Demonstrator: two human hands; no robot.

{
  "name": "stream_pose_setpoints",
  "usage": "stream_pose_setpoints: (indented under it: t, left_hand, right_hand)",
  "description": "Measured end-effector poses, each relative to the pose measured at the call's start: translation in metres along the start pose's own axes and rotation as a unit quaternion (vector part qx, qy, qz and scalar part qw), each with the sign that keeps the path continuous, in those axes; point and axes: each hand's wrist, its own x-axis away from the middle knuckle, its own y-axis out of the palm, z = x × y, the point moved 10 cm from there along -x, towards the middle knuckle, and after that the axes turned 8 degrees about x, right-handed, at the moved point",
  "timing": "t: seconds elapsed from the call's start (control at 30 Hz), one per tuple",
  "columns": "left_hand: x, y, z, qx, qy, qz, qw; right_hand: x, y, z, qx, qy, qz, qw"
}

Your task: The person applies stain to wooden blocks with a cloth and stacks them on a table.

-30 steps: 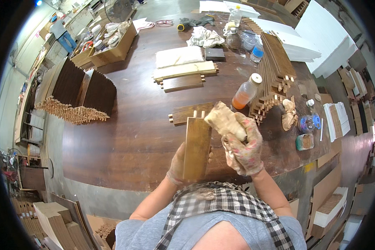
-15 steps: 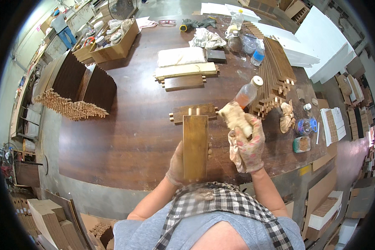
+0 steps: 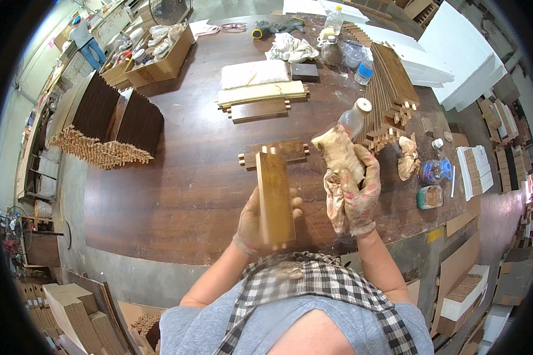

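Note:
My left hand [image 3: 250, 222] grips a brown stained wooden slat [image 3: 275, 198] that has pale dowels at its far end. The slat stands tilted over the table's near edge, and its lower part is a little blurred. In my gloved right hand [image 3: 361, 195] is a bunched, stained cloth [image 3: 337, 151], its loose end hanging below the fingers. The cloth is apart from the slat. Just beyond the slat, another doweled slat [image 3: 278, 152] lies across the table. A clear bottle with a white cap [image 3: 355, 115] stands behind the cloth.
Stacks of doweled slats stand left [image 3: 109, 127] and right [image 3: 391, 77] on the brown table [image 3: 160, 219]. Farther back are a folded white cloth [image 3: 254, 74], a cardboard box [image 3: 166, 65] and gloves [image 3: 278, 27]. Jars [image 3: 429, 197] sit at the right edge. A person [image 3: 86, 44] stands far left.
My left hand has turned the slat so that its side edge shows, and its far end leans left. My right hand has shifted slightly, with the cloth raised more upright.

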Motion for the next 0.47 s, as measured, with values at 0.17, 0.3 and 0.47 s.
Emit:
stream_pose_setpoints:
  t: [0.17,0.3,0.47]
  left_hand:
    - [-0.02,-0.027,0.026,0.133,0.017,-0.145,0.98]
    - [-0.021,-0.042,0.044,0.102,0.112,0.053,0.987]
    - [-0.018,0.007,0.035,0.049,0.031,-0.088,0.994]
  right_hand:
    - [0.013,0.006,-0.01,0.058,-0.039,-0.059,0.996]
    - [0.036,0.002,-0.002,0.079,-0.06,-0.155,0.983]
    - [0.047,-0.008,0.014,0.03,0.003,-0.168,0.985]
